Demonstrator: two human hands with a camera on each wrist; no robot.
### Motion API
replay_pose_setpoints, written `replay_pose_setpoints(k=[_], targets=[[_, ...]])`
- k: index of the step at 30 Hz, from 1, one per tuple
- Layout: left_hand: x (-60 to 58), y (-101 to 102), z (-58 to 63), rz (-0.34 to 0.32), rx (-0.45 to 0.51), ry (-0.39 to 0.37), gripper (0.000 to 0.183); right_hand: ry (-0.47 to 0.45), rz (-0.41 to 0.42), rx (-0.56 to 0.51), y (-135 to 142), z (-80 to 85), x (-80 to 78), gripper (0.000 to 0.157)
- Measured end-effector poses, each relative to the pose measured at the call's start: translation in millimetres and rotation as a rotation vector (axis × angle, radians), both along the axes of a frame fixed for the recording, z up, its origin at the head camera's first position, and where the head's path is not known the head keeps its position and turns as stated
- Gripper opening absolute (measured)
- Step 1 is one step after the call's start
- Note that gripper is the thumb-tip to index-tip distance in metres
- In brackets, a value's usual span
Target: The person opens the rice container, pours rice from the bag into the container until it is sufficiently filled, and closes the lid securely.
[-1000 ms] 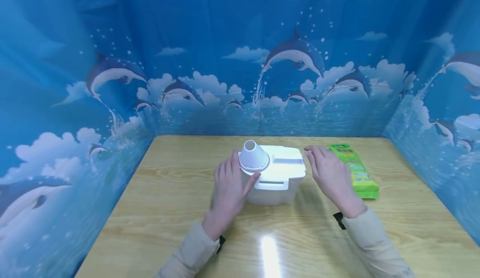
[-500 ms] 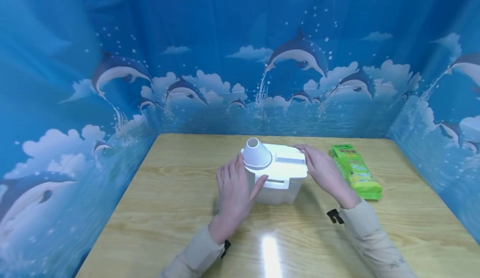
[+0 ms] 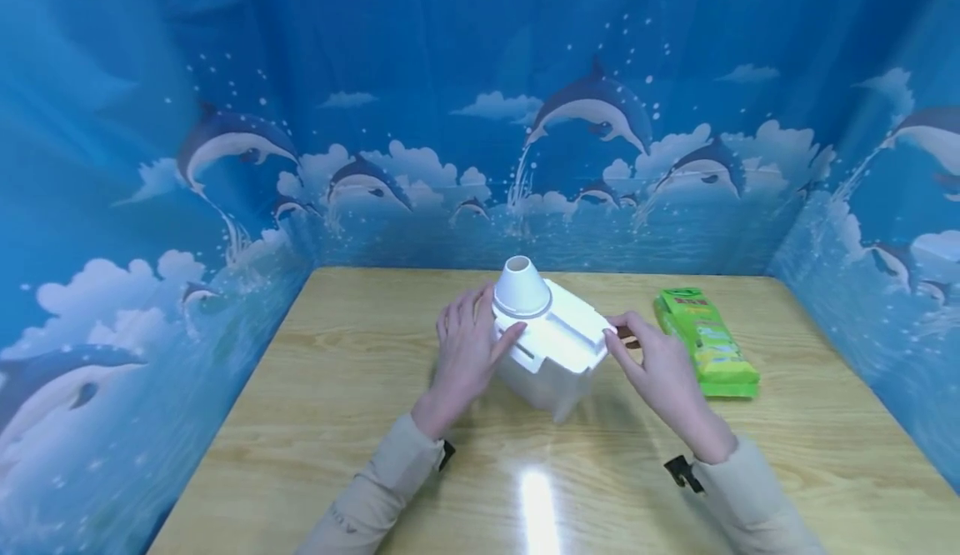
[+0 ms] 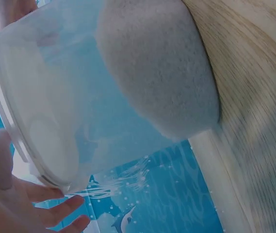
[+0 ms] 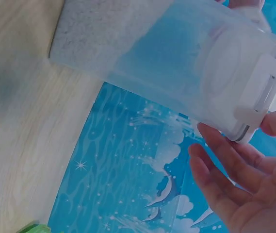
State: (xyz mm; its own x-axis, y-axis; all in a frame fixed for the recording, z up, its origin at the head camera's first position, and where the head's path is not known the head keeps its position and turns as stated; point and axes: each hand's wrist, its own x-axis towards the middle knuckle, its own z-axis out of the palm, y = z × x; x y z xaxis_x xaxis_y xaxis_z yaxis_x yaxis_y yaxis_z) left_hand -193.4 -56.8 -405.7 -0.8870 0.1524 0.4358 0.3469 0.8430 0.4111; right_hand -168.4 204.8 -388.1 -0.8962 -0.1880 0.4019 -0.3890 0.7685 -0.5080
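Note:
A translucent plastic storage container [image 3: 534, 386] stands turned at an angle in the middle of the table. Its white lid [image 3: 568, 340] carries a white cone-shaped piece [image 3: 522, 291] at the left end. Through the wall in the left wrist view, pale grains [image 4: 157, 63] fill the lower part. My left hand [image 3: 467, 351] holds the lid's left end, thumb at the front latch and fingers along the far side. At the opposite end, my right hand [image 3: 662, 369] pinches the lid's right corner between thumb and fingers; its other fingers are loosely bent in the right wrist view.
A green printed bag [image 3: 708, 345] lies on the wooden table [image 3: 337, 372] to the right, just beyond the right hand. Blue dolphin-print curtain [image 3: 420, 122] surrounds the table at the back and both sides.
My right hand came in from beside the container to its right end and now pinches the lid's corner. The container has swung round, its right end coming nearer. The left hand stays at the lid.

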Motion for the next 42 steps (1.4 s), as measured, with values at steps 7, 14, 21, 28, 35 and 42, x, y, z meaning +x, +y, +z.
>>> replay_pose_setpoints(k=[7, 14, 21, 28, 35, 42], targets=[[-2.6, 0.3, 1.8, -0.026, 0.04, 0.029, 0.063, 0.087, -0.046, 0.076, -3.9, 2.2, 12.9, 0.025], [16.8, 3.7, 3.9, -0.016, -0.008, 0.067, 0.066, 0.073, -0.008, 0.107, 0.8, 9.1, -1.7, 0.035], [57.1, 11.9, 3.8, -0.008, -0.086, 0.082, 0.074, -0.058, 0.133, 0.112, 4.2, 6.4, -25.8, 0.045], [70.7, 21.7, 4.5, -0.027, -0.086, -0.004, 0.078, -0.129, 0.16, 0.083, 7.5, 0.5, -31.2, 0.048], [64.2, 25.3, 5.7, -0.039, -0.058, -0.017, 0.076, -0.124, 0.154, 0.051, 4.6, -0.7, -22.8, 0.049], [48.8, 22.0, 10.4, -0.054, 0.012, -0.062, 0.069, 0.008, 0.134, 0.134, -6.1, -3.7, -4.2, 0.046]])
